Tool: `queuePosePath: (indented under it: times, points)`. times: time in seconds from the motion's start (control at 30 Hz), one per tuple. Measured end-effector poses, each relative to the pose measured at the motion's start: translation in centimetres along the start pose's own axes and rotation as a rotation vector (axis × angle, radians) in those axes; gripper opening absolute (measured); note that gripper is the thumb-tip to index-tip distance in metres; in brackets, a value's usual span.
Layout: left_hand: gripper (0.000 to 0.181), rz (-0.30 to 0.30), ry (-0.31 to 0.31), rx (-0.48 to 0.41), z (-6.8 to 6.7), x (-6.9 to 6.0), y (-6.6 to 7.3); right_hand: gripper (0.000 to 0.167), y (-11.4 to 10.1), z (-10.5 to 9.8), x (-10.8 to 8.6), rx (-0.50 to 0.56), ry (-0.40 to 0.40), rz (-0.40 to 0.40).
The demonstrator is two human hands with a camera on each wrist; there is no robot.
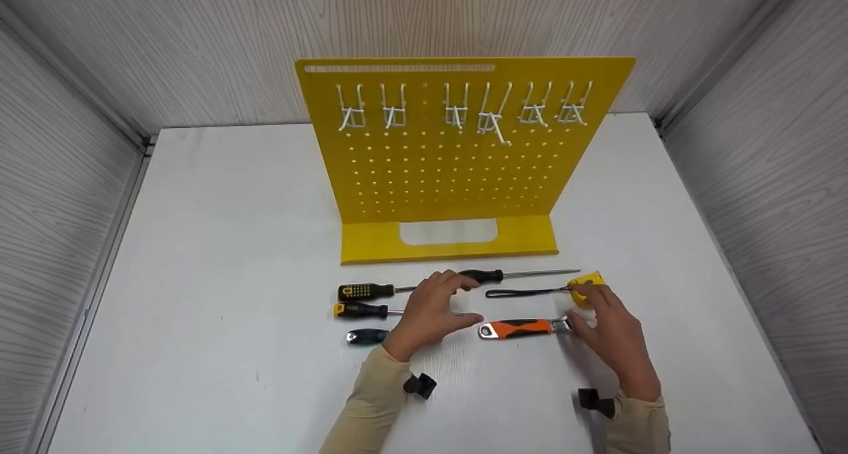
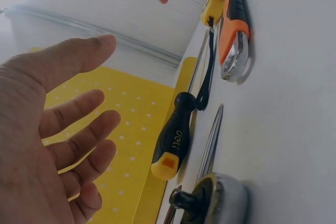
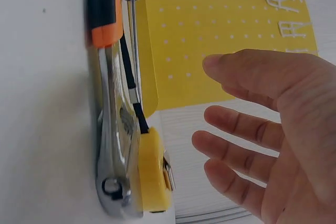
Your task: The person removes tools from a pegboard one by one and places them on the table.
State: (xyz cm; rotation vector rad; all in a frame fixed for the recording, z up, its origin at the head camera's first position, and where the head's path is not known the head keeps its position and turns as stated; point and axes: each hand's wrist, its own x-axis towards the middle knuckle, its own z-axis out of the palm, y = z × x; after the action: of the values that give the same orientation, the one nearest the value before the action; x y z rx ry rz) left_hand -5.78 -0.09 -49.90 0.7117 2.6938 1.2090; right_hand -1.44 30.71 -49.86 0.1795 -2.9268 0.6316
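My left hand (image 1: 430, 311) hovers over the screwdrivers with its fingers spread and nothing in them. Beneath it lie a yellow-dotted black screwdriver (image 1: 366, 291), a black screwdriver with a yellow end (image 1: 361, 310) and a dark green handle (image 1: 366, 337); the hand hides part of them. My right hand (image 1: 616, 335) is held above the head of an orange-and-black adjustable wrench (image 1: 520, 329), thumb and fingers apart. In the right wrist view that hand (image 3: 262, 129) touches neither the wrench (image 3: 113, 145) nor the yellow tape measure (image 3: 152, 171), which has a black strap.
A yellow pegboard (image 1: 450, 169) stands behind the tools, with several white wire hooks (image 1: 456, 113) along its upper part. Another black-handled screwdriver (image 1: 487, 276) lies before its base. Grey wood-grain walls (image 1: 762, 109) enclose the white table (image 1: 218, 275).
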Motion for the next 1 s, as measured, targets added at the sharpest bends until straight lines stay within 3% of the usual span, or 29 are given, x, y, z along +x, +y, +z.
queuePosePath:
  times: [0.1, 0.23, 0.37, 0.63, 1.0]
  points:
    - [0.047, 0.012, 0.044, -0.016, -0.4, -0.3, -0.4, 0.049, -0.1, 0.4, 0.1, 0.0, 0.05, -0.047]
    - [0.048, 0.015, 0.102, -0.02, -0.9, -0.6, -1.4, 0.049, -0.3, 0.6, 0.3, 0.009, 0.075, -0.045]
    - [0.048, -0.009, 0.166, 0.0, -1.8, -0.9, -2.3, 0.045, -0.7, 0.6, 0.6, 0.027, 0.103, -0.021]
    - [0.047, -0.046, 0.257, -0.005, -3.5, -1.3, -3.4, 0.039, -1.4, 1.3, 1.9, 0.02, 0.203, -0.082]
    - [0.046, -0.071, 0.387, 0.127, -5.1, -1.8, -4.3, 0.043, -3.2, 2.0, 3.4, 0.034, 0.223, -0.105]
